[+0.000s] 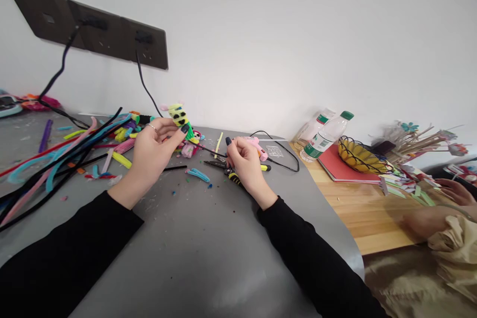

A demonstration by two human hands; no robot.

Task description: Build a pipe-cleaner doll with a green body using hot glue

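My left hand (152, 146) is closed, with thumb and fingers pinching a small fuzzy figure made of pipe cleaners (178, 113). The figure is yellow with black spots, green below and pink at the top. From beside it, a thin black strand (208, 150), which looks like a pipe cleaner, stretches to my right hand (244, 161), whose fingers are pinched at its end. Pliers with black and yellow handles (234, 177) lie on the grey table under that hand. Behind my right hand rests a pink glue gun (259, 146), partly hidden. A second pipe-cleaner figure (190, 148) lies between the hands.
Many coloured pipe cleaners (55, 164) spread across the left side. A blue scrap (198, 175) lies mid-table. Cords run from a black wall socket (119, 37). To the right are a water bottle (324, 138), a yellow basket (359, 156), a red folder (335, 166) and another person's arm (428, 221).
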